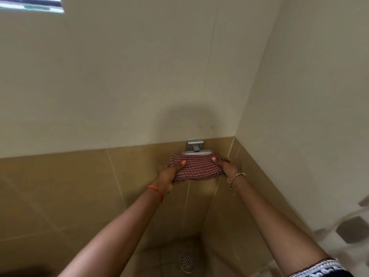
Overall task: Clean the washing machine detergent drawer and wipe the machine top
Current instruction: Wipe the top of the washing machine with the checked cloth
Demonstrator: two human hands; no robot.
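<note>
A red checked cloth (pixel 196 166) is stretched between both hands in the corner of a tiled room. My left hand (pixel 169 173) grips its left end, thumb on top. My right hand (pixel 226 165) grips its right end. The cloth sits just under a metal wall tap (pixel 194 146) fixed where the tan tiles meet the cream wall. No washing machine or detergent drawer is in view.
Tan tiled walls (pixel 79 186) close in on the left and right of the corner. A round floor drain (pixel 187 261) lies below between my arms. A window edge (pixel 32 5) shows at the top left. Grey mosaic tiles (pixel 349 226) appear at the right.
</note>
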